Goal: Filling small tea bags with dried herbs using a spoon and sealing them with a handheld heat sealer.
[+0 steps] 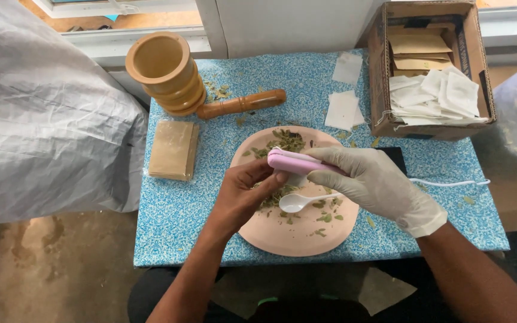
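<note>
Plate: a pink round plate (270, 236) lies nearest on the blue patterned tablecloth (175, 209), strewn with dried green leaves (286, 140).
Spoon: a white plastic spoon (297, 202) rests on the plate, under the hands.
Left hand: the bare left hand (243, 194) pinches something small below the pink device; what it grips is hidden.
Right hand: the gloved right hand (378, 182) is clamped around a pink handheld sealer (297, 161) above the plate; a white cord (450, 182) trails right.
Farther left: a stack of tan sachets (173, 149), a wooden pestle (240, 104), a wooden mortar (166, 72).
Farther right: white filter bags (343, 109) and a cardboard box (429, 69) holding more.
</note>
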